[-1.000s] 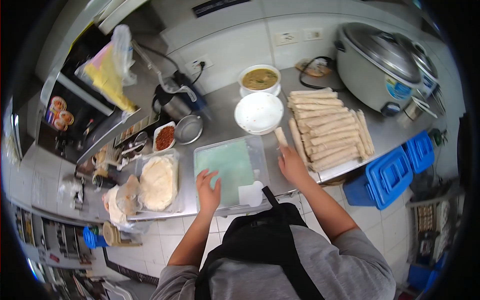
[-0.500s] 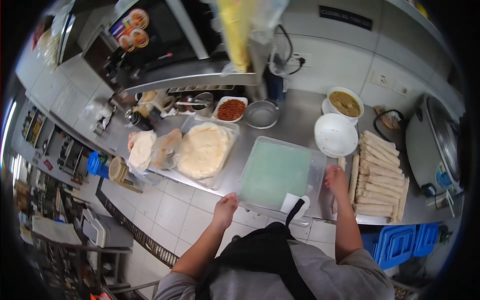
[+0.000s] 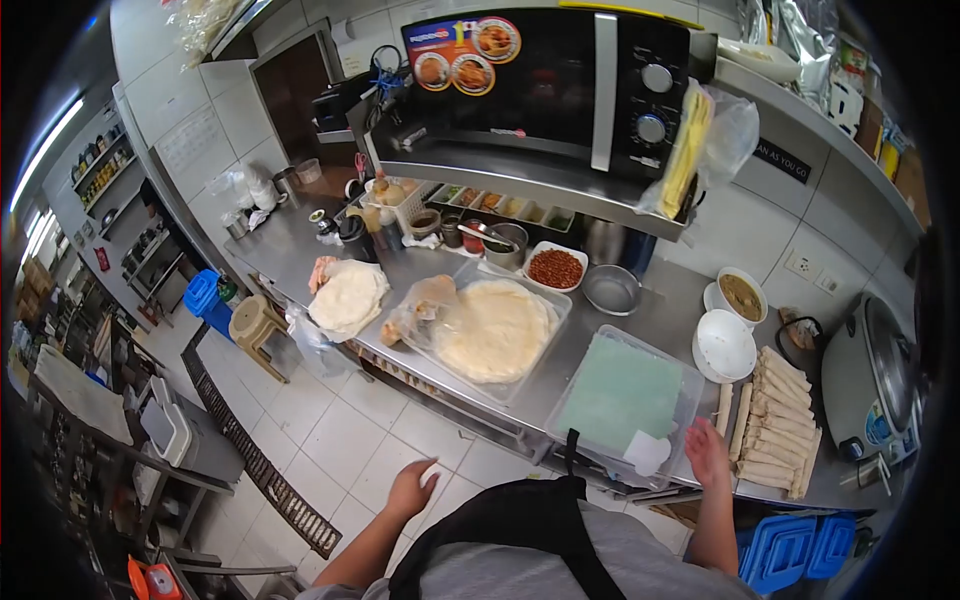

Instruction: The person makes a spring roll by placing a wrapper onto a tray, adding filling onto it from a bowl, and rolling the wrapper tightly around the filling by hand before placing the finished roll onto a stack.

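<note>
My left hand (image 3: 413, 488) is over the floor in front of the counter, thumb and fingers apart, with nothing in it. My right hand (image 3: 708, 452) is open beside the right edge of a plastic container (image 3: 688, 390). A pale green sheet (image 3: 622, 385) covers most of that container, and a small white piece (image 3: 647, 453) lies at its near corner. Just right of my right hand, long rolled wrappers (image 3: 775, 425) are stacked on the counter. To the left, a tray holds a stack of round flat wrappers (image 3: 495, 330), with a plastic bag (image 3: 420, 308) over its left side.
Behind are a bowl of red-brown bits (image 3: 556, 268), a metal pan (image 3: 612, 289), a white bowl (image 3: 724, 346) and a bowl of soup (image 3: 742, 297). A microwave (image 3: 540, 85) stands on the shelf above. A large cooker (image 3: 868, 375) is at right, and a stool (image 3: 258, 325) at left.
The view has turned up and left, showing more of the microwave and shelf. My left hand has moved away from the container's left corner, and its fingers have spread; my right hand has opened.
</note>
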Motion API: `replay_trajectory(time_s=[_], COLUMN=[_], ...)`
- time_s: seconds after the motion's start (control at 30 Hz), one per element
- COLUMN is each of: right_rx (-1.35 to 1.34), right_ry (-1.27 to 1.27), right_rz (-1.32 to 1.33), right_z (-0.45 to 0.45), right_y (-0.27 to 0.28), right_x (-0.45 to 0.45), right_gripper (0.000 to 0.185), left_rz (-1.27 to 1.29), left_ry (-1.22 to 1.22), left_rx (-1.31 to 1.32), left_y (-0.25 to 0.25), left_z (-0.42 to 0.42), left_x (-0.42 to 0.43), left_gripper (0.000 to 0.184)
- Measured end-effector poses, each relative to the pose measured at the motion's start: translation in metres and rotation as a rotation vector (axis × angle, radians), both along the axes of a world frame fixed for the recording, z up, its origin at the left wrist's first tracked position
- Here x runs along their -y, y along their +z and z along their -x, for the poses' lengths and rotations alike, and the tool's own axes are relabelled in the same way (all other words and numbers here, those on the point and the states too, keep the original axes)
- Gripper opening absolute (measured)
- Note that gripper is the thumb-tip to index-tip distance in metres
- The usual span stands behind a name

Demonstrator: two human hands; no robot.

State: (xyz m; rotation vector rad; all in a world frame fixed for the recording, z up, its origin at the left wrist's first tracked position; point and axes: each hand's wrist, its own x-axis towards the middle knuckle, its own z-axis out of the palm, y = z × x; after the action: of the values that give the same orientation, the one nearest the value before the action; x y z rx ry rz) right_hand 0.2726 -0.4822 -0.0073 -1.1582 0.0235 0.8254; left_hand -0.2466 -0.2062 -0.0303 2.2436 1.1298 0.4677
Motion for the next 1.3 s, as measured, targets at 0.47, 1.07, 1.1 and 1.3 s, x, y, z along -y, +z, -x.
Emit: replay_trajectory(time_s=[0.47, 1.07, 1.1, 1.3], right_rx=[0.256, 0.589, 0.612, 0.605], right_ry=[-0.156, 0.291, 0.295, 0.050], right_rz=[0.084, 0.313, 0.337, 0.492], right_z=[0.041, 0.112, 0.110, 0.093], right_y=[0.005, 0.035, 0.034, 0.024], right_x=[-0.014, -0.159, -0.146, -0.037], right_gripper=[0.023, 0.022, 0.021, 0.019], left_rz=[0.491, 0.501, 0.492, 0.419], left_ry=[0.864, 0.673, 0.634, 0.336], left_rx=[-0.557, -0.326, -0.331, -0.399], left_y=[-0.159, -0.157, -0.155, -0.148], left_z=[0.389, 0.326, 0.318, 0.255], left_x=[0.163, 0.101, 0.088, 0.007], left_gripper=[0.036, 0.035, 0.035, 0.035])
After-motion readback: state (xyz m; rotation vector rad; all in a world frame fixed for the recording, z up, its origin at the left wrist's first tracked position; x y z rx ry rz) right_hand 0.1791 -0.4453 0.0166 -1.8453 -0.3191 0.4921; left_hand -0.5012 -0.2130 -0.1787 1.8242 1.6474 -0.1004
